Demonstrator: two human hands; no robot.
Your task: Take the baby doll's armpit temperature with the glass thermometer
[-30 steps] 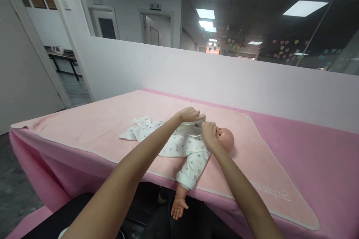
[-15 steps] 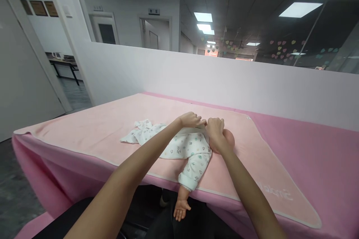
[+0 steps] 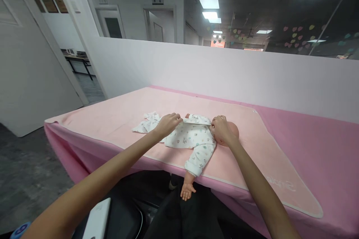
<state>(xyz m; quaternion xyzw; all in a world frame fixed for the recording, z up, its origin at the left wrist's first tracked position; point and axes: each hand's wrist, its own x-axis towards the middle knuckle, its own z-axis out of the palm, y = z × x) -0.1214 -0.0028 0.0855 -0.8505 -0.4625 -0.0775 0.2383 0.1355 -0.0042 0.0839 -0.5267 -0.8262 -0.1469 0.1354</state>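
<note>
Along the doll [image 3: 235,129], its printed top's [image 3: 182,137] edge spans left hand [image 3: 169,123] to right hand [image 3: 221,128]. Both sets of fingers pinch it.

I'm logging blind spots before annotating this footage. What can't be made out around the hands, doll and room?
All in the head view:
Doll's head: partly hidden by the right hand.
Garment: its middle is partly hidden by the left hand.
Blanket lettering: too faint to read.
White object: cut off by the bottom edge.
Door sign: too small to read.
</note>
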